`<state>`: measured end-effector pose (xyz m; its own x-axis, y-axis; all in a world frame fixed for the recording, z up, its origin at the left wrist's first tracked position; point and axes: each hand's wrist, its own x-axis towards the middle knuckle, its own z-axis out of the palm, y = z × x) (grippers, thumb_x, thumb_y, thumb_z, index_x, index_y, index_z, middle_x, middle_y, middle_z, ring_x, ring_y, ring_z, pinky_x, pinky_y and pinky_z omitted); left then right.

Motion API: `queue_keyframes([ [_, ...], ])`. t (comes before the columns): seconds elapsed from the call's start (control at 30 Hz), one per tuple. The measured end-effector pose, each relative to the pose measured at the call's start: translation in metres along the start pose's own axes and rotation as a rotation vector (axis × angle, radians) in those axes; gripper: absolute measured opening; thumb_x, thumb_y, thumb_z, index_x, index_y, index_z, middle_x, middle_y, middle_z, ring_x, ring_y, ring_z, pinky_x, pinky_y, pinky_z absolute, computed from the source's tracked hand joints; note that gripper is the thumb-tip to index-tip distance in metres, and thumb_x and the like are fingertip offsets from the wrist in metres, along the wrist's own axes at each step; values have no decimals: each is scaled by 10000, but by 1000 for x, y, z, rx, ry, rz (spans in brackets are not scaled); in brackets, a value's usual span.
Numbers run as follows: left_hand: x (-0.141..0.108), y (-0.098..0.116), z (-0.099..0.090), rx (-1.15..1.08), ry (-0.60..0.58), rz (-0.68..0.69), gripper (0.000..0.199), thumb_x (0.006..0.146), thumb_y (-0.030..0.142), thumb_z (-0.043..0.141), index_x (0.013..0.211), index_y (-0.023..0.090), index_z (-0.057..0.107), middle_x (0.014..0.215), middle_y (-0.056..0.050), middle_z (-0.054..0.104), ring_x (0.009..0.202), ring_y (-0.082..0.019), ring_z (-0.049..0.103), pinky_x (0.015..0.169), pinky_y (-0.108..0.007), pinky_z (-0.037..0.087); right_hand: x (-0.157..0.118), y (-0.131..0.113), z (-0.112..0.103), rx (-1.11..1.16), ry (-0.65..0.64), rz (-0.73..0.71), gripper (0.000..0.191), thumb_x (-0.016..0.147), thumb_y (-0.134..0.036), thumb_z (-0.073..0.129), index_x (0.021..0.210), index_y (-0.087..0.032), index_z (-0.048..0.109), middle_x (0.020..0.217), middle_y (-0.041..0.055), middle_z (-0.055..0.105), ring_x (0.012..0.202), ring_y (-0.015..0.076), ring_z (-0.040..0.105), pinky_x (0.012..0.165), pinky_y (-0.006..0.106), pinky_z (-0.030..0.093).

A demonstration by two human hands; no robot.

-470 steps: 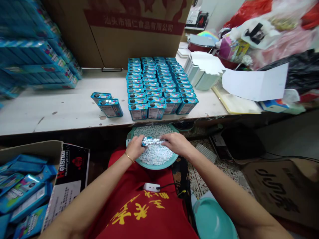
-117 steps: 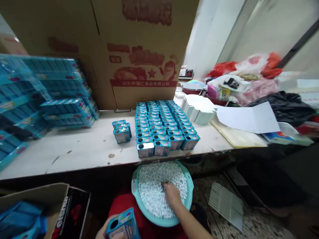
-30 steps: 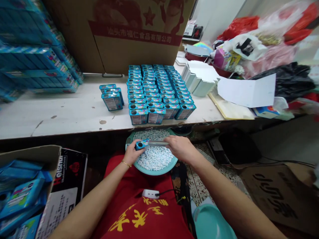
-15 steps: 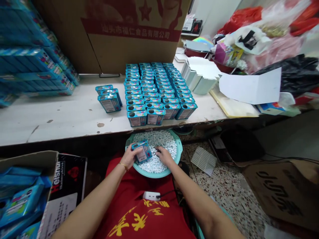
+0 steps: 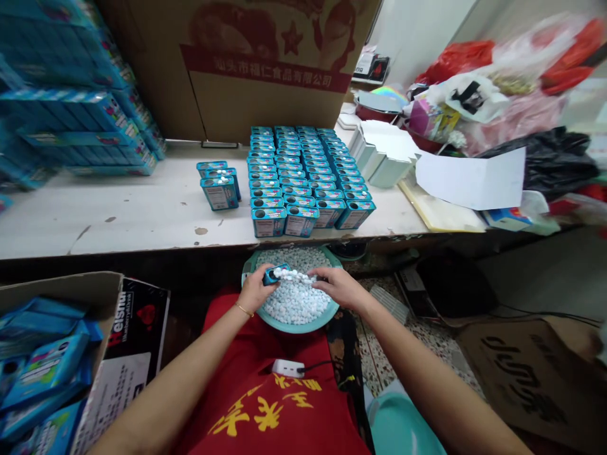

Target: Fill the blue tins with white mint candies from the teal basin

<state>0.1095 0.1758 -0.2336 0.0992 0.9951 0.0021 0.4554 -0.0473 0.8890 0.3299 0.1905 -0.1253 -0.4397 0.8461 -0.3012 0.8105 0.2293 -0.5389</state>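
My left hand (image 5: 255, 289) grips a small blue candy box (image 5: 275, 274), tilted over a turquoise basin (image 5: 284, 328). White candies (image 5: 296, 308) fill the basin. At the mouth of the box lies a heap of candies, stretching in a band toward my right hand (image 5: 337, 285). The fingers of my right hand are bent together at the other end of this band, above the basin. What they hold is too small to make out. On the table ahead, filled rows of matching blue boxes (image 5: 301, 218) stand upright, with a few more boxes (image 5: 220, 193) to their left.
A white table (image 5: 161, 218) runs across in front. Blue packs (image 5: 95, 126) are stacked at left, before a large carton (image 5: 265, 95). White card (image 5: 389, 148) and plastic bags (image 5: 526, 101) lie at right. An open carton (image 5: 118, 360) of blue packs stands lower left.
The candy box has been tipped so its top faces right. My right hand has come up out of the candies to beside the box's mouth. The camera view has shifted slightly.
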Motion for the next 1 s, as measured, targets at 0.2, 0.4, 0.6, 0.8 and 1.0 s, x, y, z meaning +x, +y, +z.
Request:
queue_keyframes([
  [0.2, -4, 0, 5, 45, -11, 48, 364, 665, 239, 578, 1024, 194, 536, 913, -23, 613, 824, -163, 568, 747, -258, 433, 3, -43, -17, -521, -92, 58, 280, 803, -328, 439, 1025, -251, 592, 923, 69, 660, 874, 216, 595, 709, 294, 408],
  [0.4, -4, -4, 9, -14, 11, 65, 373, 663, 239, 587, 1028, 183, 533, 938, -33, 614, 851, -166, 566, 776, -273, 436, 2, -72, -14, -729, -116, -44, 265, 856, -227, 336, 992, -192, 561, 880, 96, 635, 821, 197, 591, 677, 286, 397],
  [0.6, -10, -7, 2, -125, 41, 36, 364, 665, 277, 605, 1011, 186, 537, 968, -38, 609, 882, -169, 568, 826, -295, 430, -18, -35, -18, -692, -14, -41, 252, 850, -194, 369, 1037, -215, 537, 882, 76, 602, 851, 173, 551, 718, 261, 364],
  [0.8, -15, -14, -5, -230, 74, -28, 375, 647, 306, 636, 992, 188, 549, 946, -34, 614, 853, -167, 581, 809, -291, 442, -5, 54, 43, -428, -45, 215, 229, 834, -215, 421, 1012, -201, 564, 928, 85, 622, 875, 187, 571, 748, 284, 383],
  [1.0, -17, -14, -12, -233, 201, -90, 412, 626, 346, 665, 983, 176, 551, 929, -34, 614, 834, -161, 578, 802, -287, 445, 44, 59, 126, -136, 39, 237, 310, 847, -265, 413, 1135, -233, 522, 1111, 49, 597, 1024, 175, 536, 840, 279, 394],
])
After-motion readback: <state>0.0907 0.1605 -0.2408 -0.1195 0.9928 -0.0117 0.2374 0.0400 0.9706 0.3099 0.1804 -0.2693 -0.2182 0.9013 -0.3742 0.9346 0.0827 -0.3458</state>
